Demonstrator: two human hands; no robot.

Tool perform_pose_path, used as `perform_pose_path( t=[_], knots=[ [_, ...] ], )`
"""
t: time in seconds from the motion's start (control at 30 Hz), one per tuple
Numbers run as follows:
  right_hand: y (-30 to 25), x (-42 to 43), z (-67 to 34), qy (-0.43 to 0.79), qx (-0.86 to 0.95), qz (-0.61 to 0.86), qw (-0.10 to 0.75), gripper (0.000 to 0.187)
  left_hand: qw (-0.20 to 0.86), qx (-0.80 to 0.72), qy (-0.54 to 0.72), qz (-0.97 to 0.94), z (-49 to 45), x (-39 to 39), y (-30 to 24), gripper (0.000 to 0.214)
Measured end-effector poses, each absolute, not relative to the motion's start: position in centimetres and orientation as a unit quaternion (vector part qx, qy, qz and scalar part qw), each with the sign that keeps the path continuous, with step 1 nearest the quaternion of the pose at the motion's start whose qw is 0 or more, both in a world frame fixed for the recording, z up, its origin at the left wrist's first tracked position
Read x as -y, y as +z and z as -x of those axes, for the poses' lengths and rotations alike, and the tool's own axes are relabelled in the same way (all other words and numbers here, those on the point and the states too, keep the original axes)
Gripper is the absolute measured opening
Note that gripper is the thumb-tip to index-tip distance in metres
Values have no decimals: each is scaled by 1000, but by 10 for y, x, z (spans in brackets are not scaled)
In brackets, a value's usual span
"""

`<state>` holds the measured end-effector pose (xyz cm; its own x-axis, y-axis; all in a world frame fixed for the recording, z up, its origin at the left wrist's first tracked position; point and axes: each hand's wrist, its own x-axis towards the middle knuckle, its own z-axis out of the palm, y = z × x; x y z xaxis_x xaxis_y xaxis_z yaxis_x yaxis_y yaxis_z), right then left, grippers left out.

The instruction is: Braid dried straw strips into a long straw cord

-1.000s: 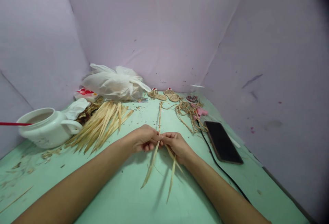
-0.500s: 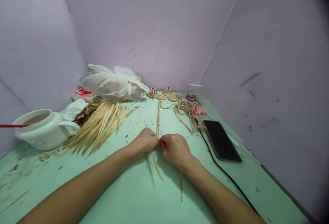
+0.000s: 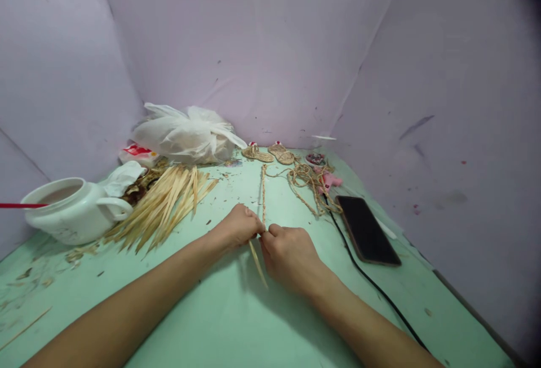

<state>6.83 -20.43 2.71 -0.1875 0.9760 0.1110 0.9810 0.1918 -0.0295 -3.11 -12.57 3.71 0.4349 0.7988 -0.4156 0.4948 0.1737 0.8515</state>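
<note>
A thin braided straw cord (image 3: 264, 193) runs straight away from me over the green table. At its near end my left hand (image 3: 242, 225) is closed, fingertips pinching the braid. My right hand (image 3: 289, 252) is closed too, its thumb and fingers meeting the left fingertips at the same spot; the strands inside the fingers are mostly hidden. One loose straw strip (image 3: 258, 266) slants down toward me from under my left hand. The cord's far end joins a thinner strand leading right to a tangled heap of braided cord (image 3: 306, 179).
Left lie a bundle of dry straw strips (image 3: 169, 204), a white pot (image 3: 76, 218) of liquid and a white plastic bag (image 3: 190, 134). Two small woven sandals (image 3: 280, 154) sit at the back. Right are a phone (image 3: 368, 230), a black cable (image 3: 359, 275) and a pink glue gun (image 3: 329, 181).
My right hand has turned slightly and sits a little lower, fingers more folded. A second straw end below it has gone out of sight. The view has shifted slightly.
</note>
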Motion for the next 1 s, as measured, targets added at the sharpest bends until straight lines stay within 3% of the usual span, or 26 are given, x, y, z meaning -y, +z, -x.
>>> perform_pose_path(
  t=[0.1, 0.27, 0.37, 0.43, 0.6, 0.83, 1.0],
  knots=[
    [28, 201, -78, 25, 778, 614, 130, 22, 567, -503, 122, -641, 34, 120, 31, 10],
    [24, 182, -94, 286, 541, 678, 408, 30, 597, -445, 111, -658, 39, 110, 22, 8],
    [19, 175, -90, 518, 404, 616, 434, 16, 605, -429, 91, -664, 41, 107, 20, 9],
    [17, 175, -85, 594, 372, 577, 419, 9, 600, -419, 84, -676, 42, 106, 19, 12],
    [13, 176, -82, 529, 395, 629, 410, 5, 576, -387, 55, -718, 44, 104, 20, 10],
    [5, 171, -84, 479, 413, 639, 437, 6, 442, -435, 71, -781, 41, 106, 20, 8],
    [0, 172, -82, 494, 396, 618, 466, 6, 250, -492, 65, -831, 39, 129, 32, 10]
  ],
)
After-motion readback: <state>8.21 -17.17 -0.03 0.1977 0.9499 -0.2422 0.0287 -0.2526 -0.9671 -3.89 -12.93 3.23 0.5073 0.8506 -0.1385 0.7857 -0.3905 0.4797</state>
